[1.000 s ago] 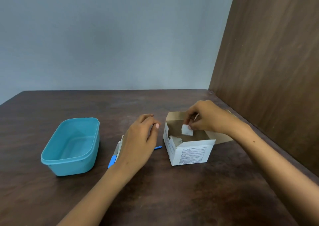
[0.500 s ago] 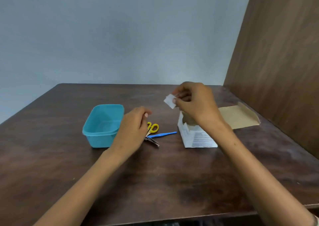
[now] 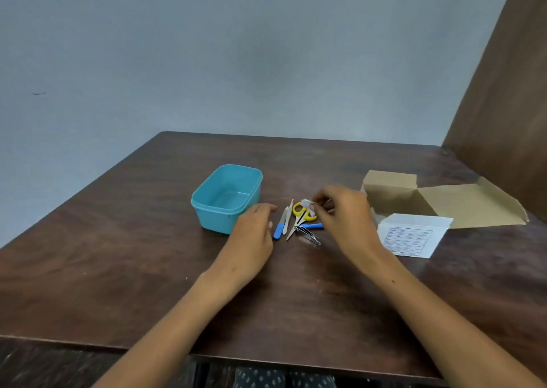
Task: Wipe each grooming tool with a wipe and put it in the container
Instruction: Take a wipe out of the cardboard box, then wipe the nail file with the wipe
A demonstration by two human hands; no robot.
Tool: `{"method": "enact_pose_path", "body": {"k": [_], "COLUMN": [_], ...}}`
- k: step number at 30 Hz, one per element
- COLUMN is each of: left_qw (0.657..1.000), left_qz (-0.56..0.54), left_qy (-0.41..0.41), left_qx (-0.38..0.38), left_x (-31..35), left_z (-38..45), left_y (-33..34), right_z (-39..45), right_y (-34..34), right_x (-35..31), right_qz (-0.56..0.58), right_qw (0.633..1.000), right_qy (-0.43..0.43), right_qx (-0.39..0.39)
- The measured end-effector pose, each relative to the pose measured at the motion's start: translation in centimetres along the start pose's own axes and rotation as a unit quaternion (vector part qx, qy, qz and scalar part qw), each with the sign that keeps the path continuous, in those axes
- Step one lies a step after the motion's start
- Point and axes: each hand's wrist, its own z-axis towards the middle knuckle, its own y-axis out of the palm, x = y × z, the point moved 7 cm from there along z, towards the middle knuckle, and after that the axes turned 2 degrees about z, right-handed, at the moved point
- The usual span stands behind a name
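Observation:
Several grooming tools lie in a small pile on the dark table: yellow-handled scissors [image 3: 301, 213], a blue-handled file [image 3: 279, 228], a thin pale stick [image 3: 288, 218], another blue-handled tool [image 3: 312, 226] and metal tweezers [image 3: 309, 236]. My right hand [image 3: 344, 213] hovers over the pile, pinching a small white wipe [image 3: 306, 203] between its fingertips. My left hand [image 3: 254, 233] rests beside the pile, fingers loosely curled, holding nothing. The teal container [image 3: 228, 172] stands empty just left of the tools.
An open cardboard wipe box [image 3: 413, 233] with its flap folded back sits to the right of my right hand. A brown wooden panel [image 3: 509, 91] rises along the table's right side. The table's near edge [image 3: 207, 355] runs below my forearms.
My right hand drew the wipe out of the box and carried it left and down over the tools. My view pulled back, and my left hand shifted off the tools.

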Motion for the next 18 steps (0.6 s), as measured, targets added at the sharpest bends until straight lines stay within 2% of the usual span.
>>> {"method": "enact_pose_path", "body": {"k": [6,18], "left_qw": [1.0,0.998], "left_qz": [0.025,0.044], "left_qy": [-0.009,-0.035], "left_qx": [-0.012,-0.001], "left_x": [-0.2,0.4], "left_z": [0.7,0.8], "left_y": [0.3,0.4], "right_z": [-0.7,-0.8], "right_y": [-0.2,-0.1], "right_x": [1.0,1.5], "right_qz": [0.047,0.071], "right_qw": [0.998,0.995], "right_qy": [0.047,0.065], "right_qx": [-0.012,-0.019]}}
